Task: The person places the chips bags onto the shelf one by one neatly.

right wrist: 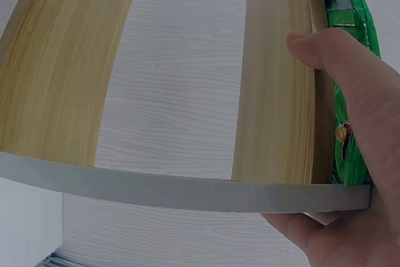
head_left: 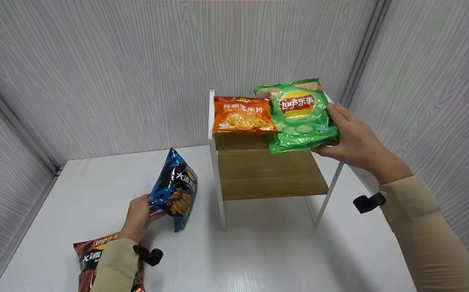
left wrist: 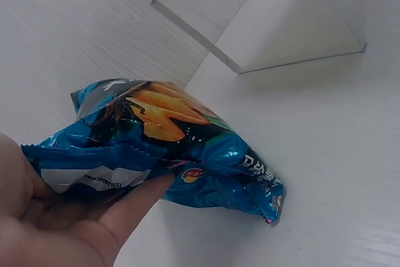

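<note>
In the head view, my left hand (head_left: 137,217) pinches the bottom edge of a blue bag of chips (head_left: 177,190), which stands tilted above the white table. The left wrist view shows the thumb on that bag's sealed edge (left wrist: 94,176). My right hand (head_left: 358,140) grips the top right side of a small rack (head_left: 273,174) with wooden boards and a white frame. In the right wrist view its thumb lies against the upper board (right wrist: 275,110), fingers partly hidden behind the frame. A green bag of Lay's chips (head_left: 297,115) lies on top against this hand.
An orange bag of corn chips (head_left: 242,115) lies on the rack's top, left of the green bag. A red-brown bag of chips (head_left: 88,259) lies on the white table (head_left: 96,190), partly under my left forearm. Grey wood-grain walls (head_left: 145,73) enclose the table.
</note>
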`<state>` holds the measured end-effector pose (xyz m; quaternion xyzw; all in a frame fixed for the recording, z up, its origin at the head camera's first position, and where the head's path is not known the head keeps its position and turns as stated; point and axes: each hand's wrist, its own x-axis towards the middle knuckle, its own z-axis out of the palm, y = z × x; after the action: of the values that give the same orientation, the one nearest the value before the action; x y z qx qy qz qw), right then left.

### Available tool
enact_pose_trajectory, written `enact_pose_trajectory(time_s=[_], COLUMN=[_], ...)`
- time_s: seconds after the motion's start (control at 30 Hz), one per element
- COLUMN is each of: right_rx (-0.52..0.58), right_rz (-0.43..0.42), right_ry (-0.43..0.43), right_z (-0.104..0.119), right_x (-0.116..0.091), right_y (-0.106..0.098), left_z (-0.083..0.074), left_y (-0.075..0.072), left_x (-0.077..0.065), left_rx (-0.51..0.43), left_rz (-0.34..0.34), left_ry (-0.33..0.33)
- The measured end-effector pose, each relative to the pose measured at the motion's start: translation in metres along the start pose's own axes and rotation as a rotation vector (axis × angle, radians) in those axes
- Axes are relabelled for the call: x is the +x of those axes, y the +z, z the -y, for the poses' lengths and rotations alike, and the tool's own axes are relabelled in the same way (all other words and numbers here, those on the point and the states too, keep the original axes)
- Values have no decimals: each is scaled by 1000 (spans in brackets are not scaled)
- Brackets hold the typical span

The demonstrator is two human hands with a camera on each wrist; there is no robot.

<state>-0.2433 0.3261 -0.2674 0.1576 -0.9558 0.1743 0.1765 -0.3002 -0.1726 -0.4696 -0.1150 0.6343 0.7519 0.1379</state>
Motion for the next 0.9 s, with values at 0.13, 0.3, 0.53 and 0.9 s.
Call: enact_pose_trajectory(time_s=[0.13,0.3,0.53,0.9], right_rx=[-5,-15,-14,-3], right_rz=[2,4,-3,15], right_ry=[4,11,3,30], right_z=[0,0,0,1], right_x=[0,0,0,0], right_y=[0,0,0,1], left_z=[5,9,19,20], left_y=[-2,-8,-15,-20], left_x=[-1,-2,-3,0], left_rx=[-76,-56,72,625], left_rz=[19,52,77,-130], left_ry=[-33,-46,-79,-56])
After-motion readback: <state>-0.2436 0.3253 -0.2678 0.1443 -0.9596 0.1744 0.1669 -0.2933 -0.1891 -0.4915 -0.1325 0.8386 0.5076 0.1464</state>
